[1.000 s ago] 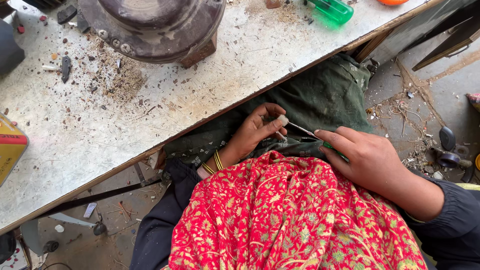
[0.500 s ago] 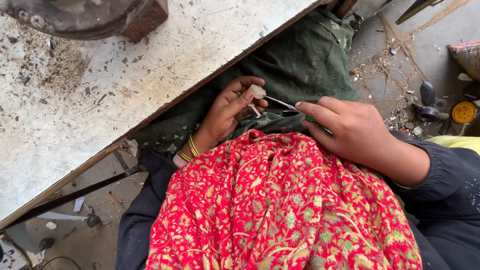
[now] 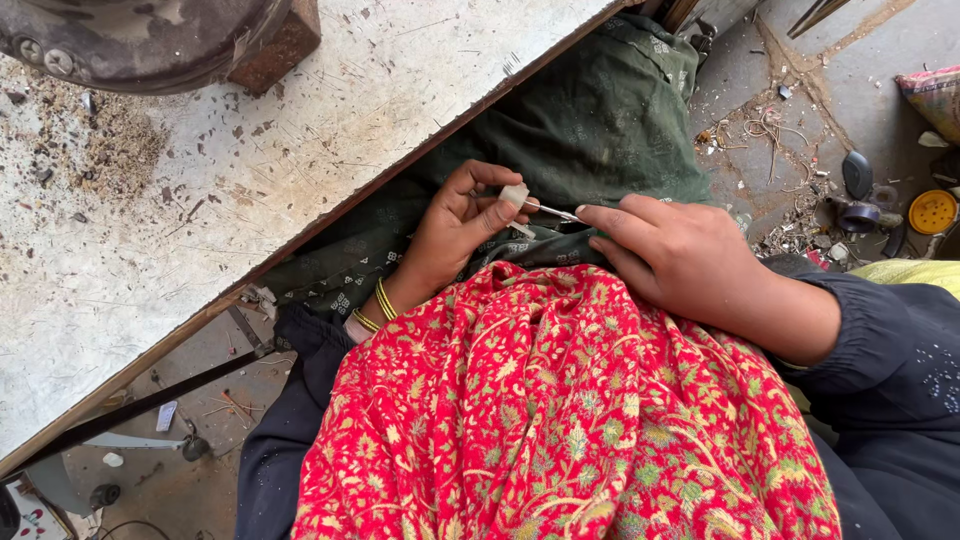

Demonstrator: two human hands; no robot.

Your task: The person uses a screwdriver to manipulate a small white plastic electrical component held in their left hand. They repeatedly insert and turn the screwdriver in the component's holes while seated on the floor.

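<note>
The person sits close against the edge of a scratched white table point(image 3: 250, 200), with both hands down in the lap over dark green cloth point(image 3: 600, 130). The left hand point(image 3: 450, 235) has its fingers curled shut around a small pale piece point(image 3: 514, 194), pinched between thumb and fingertips just below the table's edge. Two yellow bangles point(image 3: 378, 305) circle that wrist. The right hand point(image 3: 685, 260) lies palm down just beside it, its fingers closed on the near end of a thin metal tool point(image 3: 552, 211), whose tip meets the pale piece. So the piece sits between the two hands, above the lap and not on the table.

A red patterned shawl point(image 3: 560, 420) drapes over the lap below the hands, and dark sleeves cover both arms. On the table's far corner stands a heavy round metal machine part point(image 3: 140, 40), with brown dust and filings scattered near it. On the concrete floor point(image 3: 860, 60) to the right lie bits of wire and scrap, a dark small part point(image 3: 857, 175) and a round yellow lid point(image 3: 933, 211).
</note>
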